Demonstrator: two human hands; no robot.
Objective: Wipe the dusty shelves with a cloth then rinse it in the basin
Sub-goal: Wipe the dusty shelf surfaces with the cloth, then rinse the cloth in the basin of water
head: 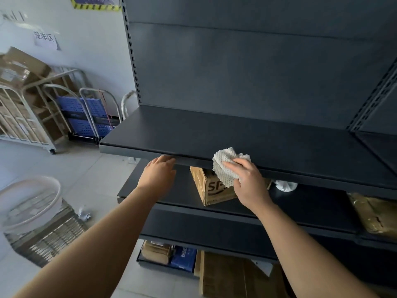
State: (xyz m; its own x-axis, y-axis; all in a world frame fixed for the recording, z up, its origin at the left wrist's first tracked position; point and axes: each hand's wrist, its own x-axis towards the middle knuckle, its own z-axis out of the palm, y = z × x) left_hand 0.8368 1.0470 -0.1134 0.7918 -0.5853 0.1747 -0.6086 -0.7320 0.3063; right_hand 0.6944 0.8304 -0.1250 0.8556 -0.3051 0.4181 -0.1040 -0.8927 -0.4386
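Your right hand (249,181) grips a crumpled white waffle-weave cloth (224,166) against the front edge of the dark grey metal shelf (214,134).
Your left hand (159,173), fingers loosely extended and holding nothing, rests at the same edge, left of the cloth. A brown cardboard box (211,190) sits on the shelf below; a round translucent plastic basin (32,203) stands at lower left.

**Cloth on the dark shelf**

The right hand (249,181) holds a white bumpy cloth (224,166) against the front edge of the dark shelf (214,132). The left hand (159,175) rests on the same edge, a little way off. A brown box (212,191) sits on the lower shelf (182,196), under the cloth. A clear round basin (30,203) is down at the left.
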